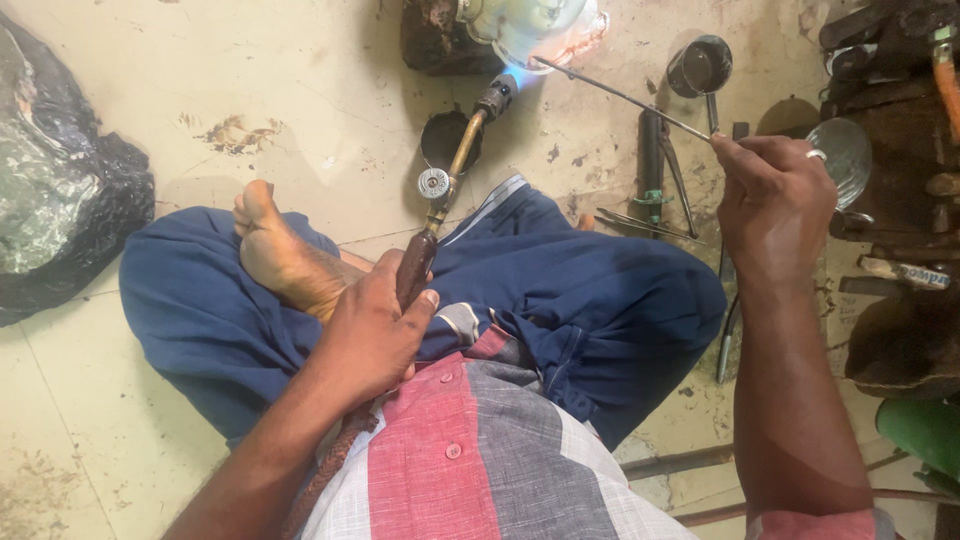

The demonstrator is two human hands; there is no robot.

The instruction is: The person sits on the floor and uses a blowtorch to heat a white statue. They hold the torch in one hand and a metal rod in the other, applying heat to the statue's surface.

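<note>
Head view shows your left hand (375,335) clamped on the gas torch (452,175), its blue flame playing on the pale metal piece (530,25) at the floor's far edge. Your right hand (775,200) pinches a thin filler rod (620,97), tip at the flame. Heating looks under way, the joint unfinished. Pliers (660,165) and a small cup (700,65) lie on the stained floor (300,90); a black bag (60,190) sits left.

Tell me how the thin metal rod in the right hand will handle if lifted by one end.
The thin metal rod looks long and slender, so probably light and slightly springy. Its far tip sits by the torch flame, so likely hot there. The right hand pinches its end.
</note>
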